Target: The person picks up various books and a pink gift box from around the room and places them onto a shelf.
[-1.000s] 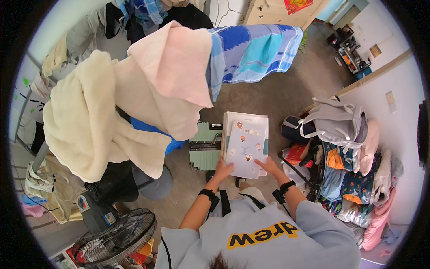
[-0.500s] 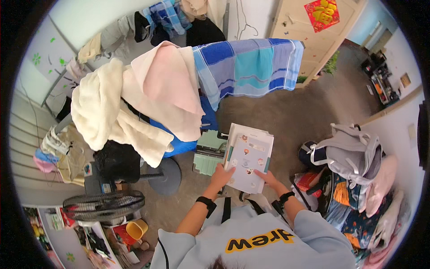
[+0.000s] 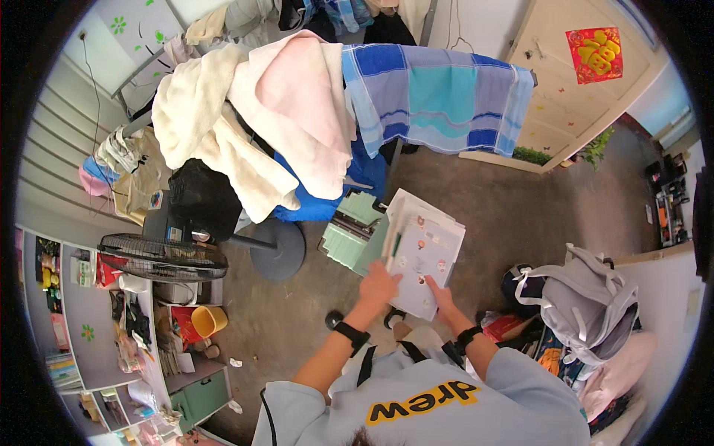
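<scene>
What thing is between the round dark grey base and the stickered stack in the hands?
In the head view, the green ribbed case is between the round base and the stack.

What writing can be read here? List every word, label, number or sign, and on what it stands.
Light-blue T-shirt: one large dark word outlined in yellow, legible but not copied out.
Red paper sign on the door: one large gold character, likewise not copied.
Pale sticker-dotted cover on the held stack: small marks, too blurred to read.
Books on the shelf: spines too small to read.
</scene>
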Available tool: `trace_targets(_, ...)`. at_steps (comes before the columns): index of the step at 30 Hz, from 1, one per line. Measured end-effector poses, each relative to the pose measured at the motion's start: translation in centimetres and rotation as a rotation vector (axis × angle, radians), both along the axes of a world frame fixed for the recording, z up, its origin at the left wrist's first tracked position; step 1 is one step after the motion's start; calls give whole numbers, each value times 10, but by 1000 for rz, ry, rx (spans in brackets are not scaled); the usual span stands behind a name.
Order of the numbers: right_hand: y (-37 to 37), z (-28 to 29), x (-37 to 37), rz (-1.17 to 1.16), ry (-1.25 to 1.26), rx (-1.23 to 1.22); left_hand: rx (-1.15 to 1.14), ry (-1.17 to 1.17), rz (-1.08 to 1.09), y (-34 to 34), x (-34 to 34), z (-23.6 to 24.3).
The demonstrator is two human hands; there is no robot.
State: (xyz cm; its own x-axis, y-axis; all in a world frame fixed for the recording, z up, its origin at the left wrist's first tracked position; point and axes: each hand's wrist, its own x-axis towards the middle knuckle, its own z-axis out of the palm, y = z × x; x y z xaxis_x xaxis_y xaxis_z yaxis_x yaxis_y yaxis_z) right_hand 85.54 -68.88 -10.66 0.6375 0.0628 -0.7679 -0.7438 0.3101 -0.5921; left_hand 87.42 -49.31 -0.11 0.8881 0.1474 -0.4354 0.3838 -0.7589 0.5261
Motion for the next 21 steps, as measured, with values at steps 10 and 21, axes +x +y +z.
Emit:
trace_targets(10,43,14,22,-8,-388,-353,-59,-91,132,58,32,-71)
trace_targets(21,41,-8,30,151,-396,-1059,-452,-205,118,79,20,-126)
